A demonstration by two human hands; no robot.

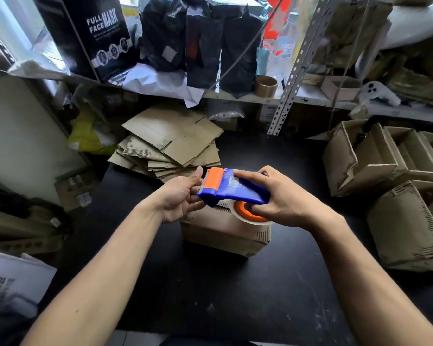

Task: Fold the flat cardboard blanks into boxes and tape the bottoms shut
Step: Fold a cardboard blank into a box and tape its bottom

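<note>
Ok, left hand (179, 198) pinched the orange-tipped front end of the tape dispenser (233, 189), thumb on top. Right hand (283, 198) gripped its blue body, fingers curled into the roll. Folded box (225, 233) sat directly beneath on the black table (210, 295). Flat blanks (170, 143) at 11 o'clock, finished boxes (390, 171) at 3.

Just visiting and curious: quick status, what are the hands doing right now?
Right hand grips blue tape dispenser; left hand pinches its orange front end. Folded box below on black table, untaped as far as visible. Nothing in the way.
</note>
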